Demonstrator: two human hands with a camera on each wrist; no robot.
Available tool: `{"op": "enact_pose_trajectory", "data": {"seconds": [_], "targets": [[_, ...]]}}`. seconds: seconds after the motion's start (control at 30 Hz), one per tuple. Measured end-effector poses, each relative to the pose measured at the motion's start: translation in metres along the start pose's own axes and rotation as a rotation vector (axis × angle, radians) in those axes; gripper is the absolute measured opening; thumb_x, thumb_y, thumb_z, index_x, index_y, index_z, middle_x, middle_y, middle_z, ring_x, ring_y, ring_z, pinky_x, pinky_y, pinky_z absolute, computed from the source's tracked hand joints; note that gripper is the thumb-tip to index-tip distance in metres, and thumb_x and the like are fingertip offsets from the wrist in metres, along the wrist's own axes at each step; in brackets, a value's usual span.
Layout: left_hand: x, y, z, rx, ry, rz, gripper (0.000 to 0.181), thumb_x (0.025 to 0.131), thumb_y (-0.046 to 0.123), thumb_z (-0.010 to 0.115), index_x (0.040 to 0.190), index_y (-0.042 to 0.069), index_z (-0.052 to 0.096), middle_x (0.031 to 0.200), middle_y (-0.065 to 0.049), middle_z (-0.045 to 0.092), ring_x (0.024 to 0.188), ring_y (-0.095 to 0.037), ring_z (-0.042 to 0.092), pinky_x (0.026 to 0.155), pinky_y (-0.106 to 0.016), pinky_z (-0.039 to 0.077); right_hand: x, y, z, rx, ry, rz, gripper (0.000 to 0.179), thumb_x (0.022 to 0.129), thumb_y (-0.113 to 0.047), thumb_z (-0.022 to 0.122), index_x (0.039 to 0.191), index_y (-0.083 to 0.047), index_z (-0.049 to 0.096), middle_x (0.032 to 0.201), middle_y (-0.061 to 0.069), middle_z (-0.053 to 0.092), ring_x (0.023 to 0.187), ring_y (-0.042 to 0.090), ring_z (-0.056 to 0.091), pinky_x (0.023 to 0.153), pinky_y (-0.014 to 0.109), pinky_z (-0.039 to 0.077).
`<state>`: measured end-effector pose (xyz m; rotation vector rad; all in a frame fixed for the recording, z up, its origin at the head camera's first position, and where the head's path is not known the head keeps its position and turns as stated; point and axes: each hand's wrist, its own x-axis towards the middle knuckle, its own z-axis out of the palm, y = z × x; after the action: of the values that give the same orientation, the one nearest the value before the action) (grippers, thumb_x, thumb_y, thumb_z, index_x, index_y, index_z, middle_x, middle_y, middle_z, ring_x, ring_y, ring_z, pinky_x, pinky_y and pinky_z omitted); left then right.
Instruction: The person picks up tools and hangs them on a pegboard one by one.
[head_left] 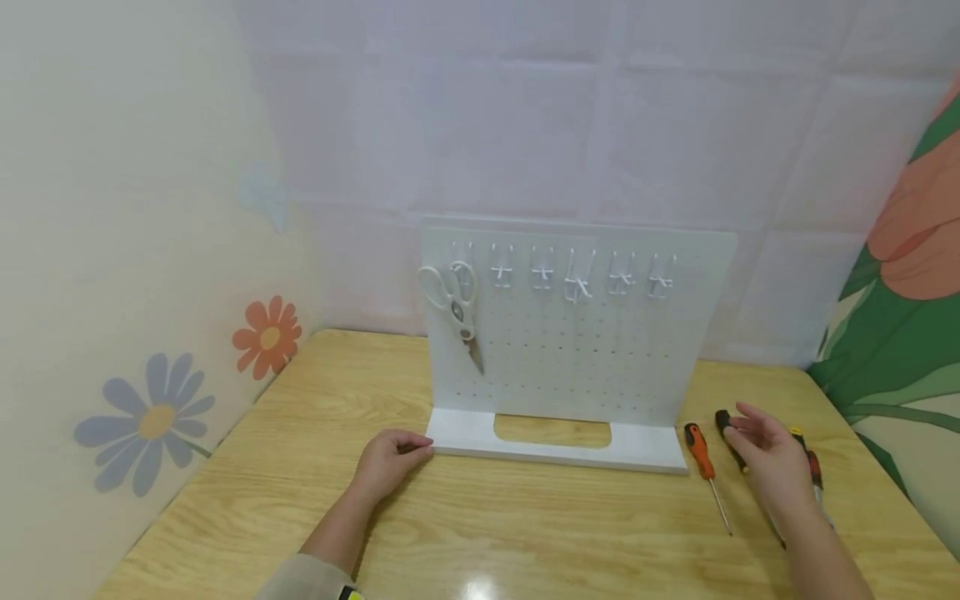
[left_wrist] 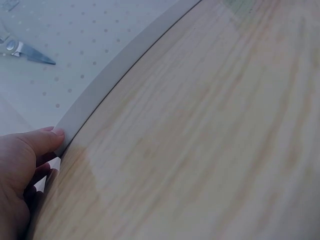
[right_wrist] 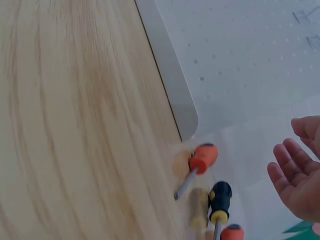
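Note:
A white pegboard (head_left: 570, 358) stands upright on a white base (head_left: 465, 433). My left hand (head_left: 392, 461) grips the base's front left corner; the left wrist view shows the thumb (left_wrist: 47, 140) against its edge. White-handled scissors (head_left: 459, 308) hang on the leftmost hook, blades down. Over the screwdrivers at the right, my right hand (head_left: 772, 462) has loosely bent fingers and nothing in its grasp. It partly covers a black-handled screwdriver (head_left: 722, 419). An orange-handled screwdriver (head_left: 699, 450) lies left of it, beside the base.
Several wire hooks (head_left: 577, 287) line the board's upper part. A screwdriver with a red and black handle (head_left: 815, 471) and a yellow and black handle (head_left: 798, 434) lie right of my right hand. A flowered wall (head_left: 270, 337) borders the wooden table (head_left: 300, 442).

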<state>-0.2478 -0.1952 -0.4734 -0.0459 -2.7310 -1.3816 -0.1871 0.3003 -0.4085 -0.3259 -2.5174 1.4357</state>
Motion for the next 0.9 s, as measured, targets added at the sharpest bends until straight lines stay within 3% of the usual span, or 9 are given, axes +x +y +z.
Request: {"op": "enact_pose_trajectory", "data": {"seconds": [0.3,0.47,0.9], "targets": [[0.000,0.000,0.000,0.002,0.001,-0.010,0.010,0.087,0.015,0.074,0.094,0.009,0.078,0.107,-0.010,0.067,0.106,-0.026,0.060,0.096,-0.045,0.046,-0.001,0.025,-0.019,0.010,0.077,0.028,0.047,0.097,-0.026,0.061,0.137,-0.003,0.049,0.084,-0.045,0.046,0.079,-0.025,0.045,0.066,0.006,0.044],[0.001,0.001,0.000,-0.007,0.001,-0.002,0.011,0.087,0.015,0.074,0.094,0.008,0.078,0.106,-0.010,0.068,0.105,-0.026,0.060,0.095,-0.044,0.047,0.000,0.037,-0.032,-0.012,0.076,0.082,0.057,0.098,-0.027,0.060,0.143,0.002,0.041,0.081,-0.046,0.044,0.077,-0.026,0.043,0.065,0.005,0.043],[0.000,0.001,0.000,-0.001,0.005,0.002,0.010,0.087,0.014,0.074,0.094,0.008,0.078,0.106,-0.011,0.067,0.105,-0.026,0.060,0.095,-0.043,0.047,0.001,0.065,-0.059,-0.095,0.094,0.264,0.067,0.098,-0.039,0.056,0.150,-0.003,0.034,0.077,-0.047,0.037,0.073,-0.024,0.036,0.064,0.008,0.040]]}}
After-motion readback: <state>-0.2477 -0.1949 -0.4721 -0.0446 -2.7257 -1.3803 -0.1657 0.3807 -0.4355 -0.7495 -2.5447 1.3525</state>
